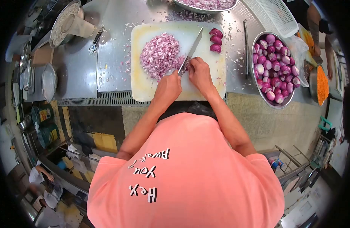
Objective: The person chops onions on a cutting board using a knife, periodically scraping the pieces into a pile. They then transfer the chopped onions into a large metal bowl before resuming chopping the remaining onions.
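Observation:
My left hand (pixel 168 89) is closed round the handle of a kitchen knife (pixel 192 48), whose blade points away from me, up and to the right, over a white cutting board (pixel 205 87). Close to the blade's right side, my right hand (pixel 200 74) has its fingers curled on a piece of red onion, mostly hidden by the fingers. Left of the blade lies a heap of chopped red onion (pixel 160 55). Several peeled red onion pieces (pixel 216 40) are lined up near the board's upper right corner.
Right of the board stands a metal bowl (pixel 254 81) of peeled red onions, beside a dark rod-like tool (pixel 246 49). A white perforated basket (pixel 275 17) and a bowl of chopped onion (pixel 205 4) lie further back. Another metal bowl (pixel 53 41) with a plastic jug (pixel 78 26) is left.

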`<state>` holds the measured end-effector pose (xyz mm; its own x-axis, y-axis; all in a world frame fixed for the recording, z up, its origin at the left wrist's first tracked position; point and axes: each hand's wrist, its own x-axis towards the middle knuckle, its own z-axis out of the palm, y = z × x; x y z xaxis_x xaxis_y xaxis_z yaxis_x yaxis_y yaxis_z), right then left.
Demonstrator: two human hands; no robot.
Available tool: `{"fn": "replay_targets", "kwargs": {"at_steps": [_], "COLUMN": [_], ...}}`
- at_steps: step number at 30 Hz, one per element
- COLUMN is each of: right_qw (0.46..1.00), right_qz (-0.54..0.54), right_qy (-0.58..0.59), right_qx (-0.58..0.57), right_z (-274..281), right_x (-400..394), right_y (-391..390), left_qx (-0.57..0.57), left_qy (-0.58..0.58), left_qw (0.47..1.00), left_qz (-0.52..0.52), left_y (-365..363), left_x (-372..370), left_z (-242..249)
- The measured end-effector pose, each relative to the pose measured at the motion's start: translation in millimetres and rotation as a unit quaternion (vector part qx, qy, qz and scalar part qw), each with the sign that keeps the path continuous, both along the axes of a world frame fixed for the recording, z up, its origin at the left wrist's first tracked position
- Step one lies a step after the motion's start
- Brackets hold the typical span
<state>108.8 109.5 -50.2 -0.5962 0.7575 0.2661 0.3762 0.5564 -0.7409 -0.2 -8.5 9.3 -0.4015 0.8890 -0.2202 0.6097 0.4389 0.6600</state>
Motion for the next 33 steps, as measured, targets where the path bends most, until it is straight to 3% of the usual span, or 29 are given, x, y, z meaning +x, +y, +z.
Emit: {"fn": "replay_targets", "kwargs": {"at_steps": [5, 8, 12, 14, 18, 23, 30, 33], "right_qw": [1.0, 0.999, 0.995, 0.997, 0.999, 1.0, 1.0, 1.0], "right_qz": [0.001, 0.018, 0.045, 0.041, 0.035, 0.024, 0.013, 0.016], "right_qy": [0.019, 0.034, 0.053, 0.052, -0.012, -0.007, -0.015, -0.011], "right_qx": [-0.008, -0.009, 0.065, 0.047, 0.004, 0.012, 0.0, 0.002], "right_z": [-1, -3, -3, -3, -2, 2, 3, 1], "right_x": [0, 3, 6, 6, 3, 2, 3, 5], "right_y": [2, 0, 7, 5, 0, -5, -5, -4], "left_qx": [-0.034, 0.053, 0.001, 0.016, 0.024, 0.004, 0.001, 0.045], "left_qy": [0.004, 0.026, -0.009, 0.044, 0.043, 0.015, 0.004, 0.005], "left_qw": [0.999, 0.998, 1.0, 0.999, 0.999, 1.0, 1.0, 0.999], "left_qz": [-0.001, 0.005, 0.005, 0.007, -0.002, 0.008, 0.012, 0.007], "left_y": [-1, 1, -5, -11, -8, -9, -6, 2], "left_x": [0, 0, -9, -7, -9, -1, 3, 2], "left_z": [3, -16, 17, 5, 7, -13, -4, -10]}}
